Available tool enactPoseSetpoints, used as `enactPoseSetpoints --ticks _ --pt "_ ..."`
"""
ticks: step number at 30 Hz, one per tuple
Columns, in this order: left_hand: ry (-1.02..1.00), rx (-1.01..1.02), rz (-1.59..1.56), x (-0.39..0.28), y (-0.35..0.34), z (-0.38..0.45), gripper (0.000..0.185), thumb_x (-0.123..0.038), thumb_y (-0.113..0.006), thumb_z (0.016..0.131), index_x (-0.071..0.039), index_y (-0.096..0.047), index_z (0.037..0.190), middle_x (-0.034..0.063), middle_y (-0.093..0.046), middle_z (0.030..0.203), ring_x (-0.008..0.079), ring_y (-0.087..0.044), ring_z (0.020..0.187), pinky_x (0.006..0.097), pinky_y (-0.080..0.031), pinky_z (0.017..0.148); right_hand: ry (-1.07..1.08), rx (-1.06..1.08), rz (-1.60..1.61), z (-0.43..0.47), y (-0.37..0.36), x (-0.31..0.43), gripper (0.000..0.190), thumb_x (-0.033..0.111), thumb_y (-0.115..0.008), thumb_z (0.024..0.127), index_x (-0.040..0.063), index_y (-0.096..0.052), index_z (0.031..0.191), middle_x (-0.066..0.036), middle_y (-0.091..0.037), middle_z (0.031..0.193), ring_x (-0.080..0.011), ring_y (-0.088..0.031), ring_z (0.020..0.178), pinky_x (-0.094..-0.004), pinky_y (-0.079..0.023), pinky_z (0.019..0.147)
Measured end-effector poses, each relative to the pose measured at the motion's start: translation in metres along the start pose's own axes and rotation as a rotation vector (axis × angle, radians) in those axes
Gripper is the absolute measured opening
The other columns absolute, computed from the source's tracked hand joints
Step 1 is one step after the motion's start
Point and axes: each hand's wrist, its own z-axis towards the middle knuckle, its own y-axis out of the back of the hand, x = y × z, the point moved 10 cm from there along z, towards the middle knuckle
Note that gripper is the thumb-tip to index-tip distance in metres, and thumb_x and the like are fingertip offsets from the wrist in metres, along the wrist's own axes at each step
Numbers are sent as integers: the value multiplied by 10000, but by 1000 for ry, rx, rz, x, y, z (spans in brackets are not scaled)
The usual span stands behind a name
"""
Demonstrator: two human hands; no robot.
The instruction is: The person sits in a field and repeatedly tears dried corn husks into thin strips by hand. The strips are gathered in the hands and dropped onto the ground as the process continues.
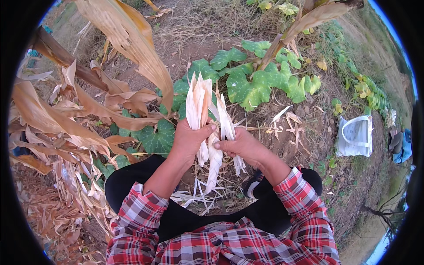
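Both hands are together in front of my bent knees. My left hand (191, 136) grips a bundle of dry, pale corn husks (199, 102), its thumb pressed across them. In my right hand (241, 145) is a separate bunch of husk strips (226, 116), pinched between thumb and fingers. Between the two hands a twisted husk piece (214, 162) hangs down, its tip pointing at the ground. Loose narrow husk strips (198, 196) lie on the soil between my legs. Whether a cob sits inside the husks is hidden.
Dry corn stalks and leaves (63, 122) crowd the left side. Green squash-like leaves (251, 87) spread just beyond my hands, beside a leaning stalk (271, 49). On the right stands a white tote bag (354, 136) bearing writing, with blue cloth (403, 147) farther out.
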Motion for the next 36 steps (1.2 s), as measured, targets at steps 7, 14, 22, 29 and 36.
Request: enactPoseSetpoints --ticks 7,14,22,29,36 --pt "40 1 -61 5 0 1 203 -25 -690 771 -11 -600 953 38 -623 846 100 -579 733 247 -470 654 7 -49 -22 1 1 -2 97 103 -678 809 50 -603 839 41 -507 634 -35 -417 501 -183 -314 441" --pt "102 66 34 6 -9 -4 331 -27 -685 782 18 -580 1092 66 -634 958 110 -599 801 260 -491 692 33 -86 19 -2 1 8 93 81 -609 844 35 -600 924 41 -516 665 -34 -409 512 -197 -310 445" --pt "145 72 63 18 -7 -2 348 -13 -665 792 18 -564 1124 77 -635 990 123 -608 834 264 -498 719 39 -94 4 -3 -2 9 148 86 -608 848 18 -607 980 22 -569 736 -39 -451 550 -198 -345 469" --pt "93 26 -6 14 -2 -1 338 -19 -664 796 11 -568 1119 73 -633 998 129 -609 846 272 -497 745 24 -74 44 2 2 -1 125 127 -647 835 29 -602 898 27 -529 645 -42 -428 501 -196 -328 435" --pt "52 -29 -93 2 4 0 338 -42 -673 801 10 -568 1118 76 -633 1005 133 -608 857 276 -497 750 6 -62 60 4 3 -10 125 145 -668 824 39 -610 858 34 -519 622 -38 -410 486 -193 -306 422"
